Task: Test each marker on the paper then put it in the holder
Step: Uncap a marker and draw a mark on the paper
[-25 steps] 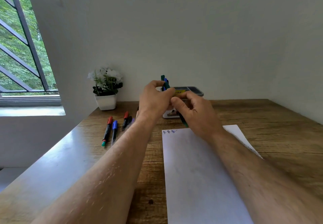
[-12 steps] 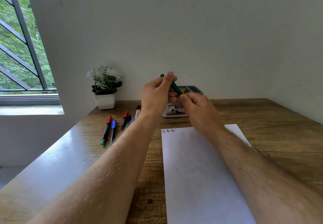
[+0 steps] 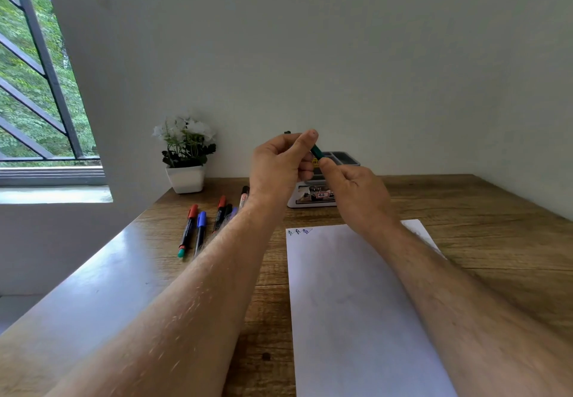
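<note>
A green marker is raised above the table between both hands. My left hand grips its upper end, thumb up along it. My right hand pinches its lower part just below. Behind the hands stands the grey-topped holder on a white base. A white paper sheet lies under my right forearm, with three small blue scribbles at its top left corner. Several other markers lie in a row on the wood to the left of the paper.
A white pot of white flowers stands at the back left of the wooden table, near the wall. A barred window and its sill are on the left. The table's left part is glossy with reflection.
Both hands have lifted the green marker a little higher in front of the holder. The blue markers seen by my left hand a second ago are no longer visible there.
</note>
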